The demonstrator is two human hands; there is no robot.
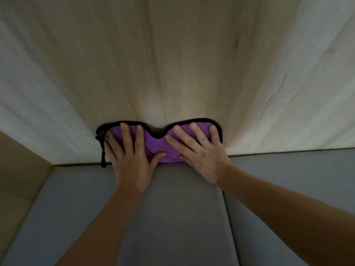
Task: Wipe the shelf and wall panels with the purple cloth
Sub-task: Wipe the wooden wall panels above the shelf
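A purple cloth (156, 144) with a black hem lies pressed flat against the pale wood-grain wall panel (172, 64), just above the panel's bottom edge. My left hand (128, 160) covers the cloth's left half, fingers spread, thumb on the fabric. My right hand (199, 150) presses on its right half, fingers splayed too. The cloth dips into a notch between the two hands. A black strip of hem hangs down at the left. The cloth's lower edge is partly hidden by my palms.
Below the wall panel runs a grey padded surface (172, 217) with a seam (228, 217) to the right of centre. A tan side panel (17, 169) closes the corner on the left.
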